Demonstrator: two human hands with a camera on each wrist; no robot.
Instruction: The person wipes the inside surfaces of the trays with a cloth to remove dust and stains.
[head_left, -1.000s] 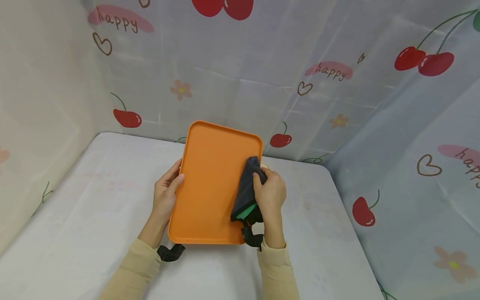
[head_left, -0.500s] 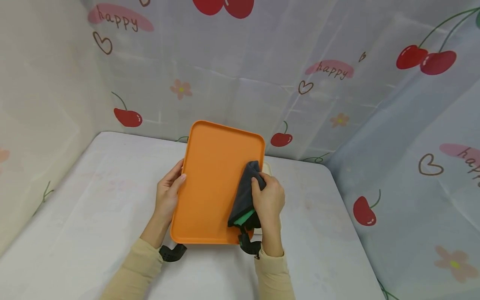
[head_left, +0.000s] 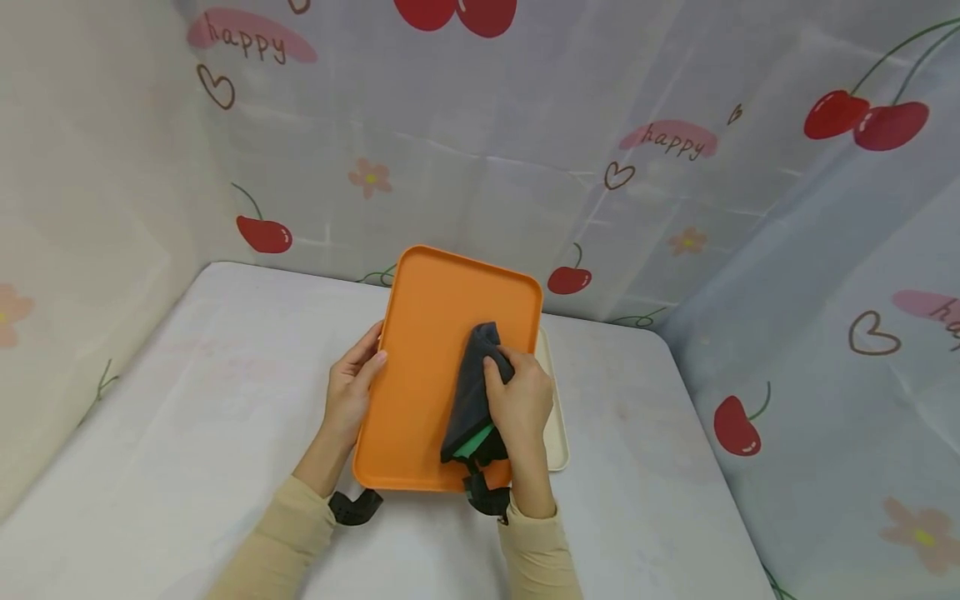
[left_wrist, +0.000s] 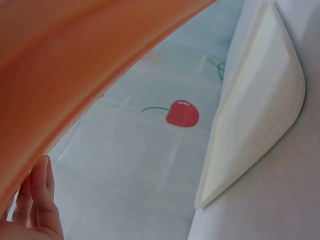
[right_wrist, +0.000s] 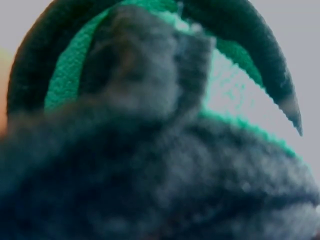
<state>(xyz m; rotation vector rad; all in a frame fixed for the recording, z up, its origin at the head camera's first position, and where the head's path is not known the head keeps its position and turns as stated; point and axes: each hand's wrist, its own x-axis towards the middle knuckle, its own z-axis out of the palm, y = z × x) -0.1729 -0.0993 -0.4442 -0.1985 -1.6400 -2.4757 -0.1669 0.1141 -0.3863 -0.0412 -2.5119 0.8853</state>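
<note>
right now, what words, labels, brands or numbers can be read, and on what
"happy": back curtain, upper left.
"happy": back curtain, right of middle.
"ha": right curtain, cut off at the picture's edge.
No lettering shows on the orange tray, gray cloth or cream tray.

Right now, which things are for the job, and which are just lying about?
In the job:
orange tray, in the left hand
dark cloth, in the right hand

Seemingly just there:
cream tray, on the table
cherry-print backdrop
</note>
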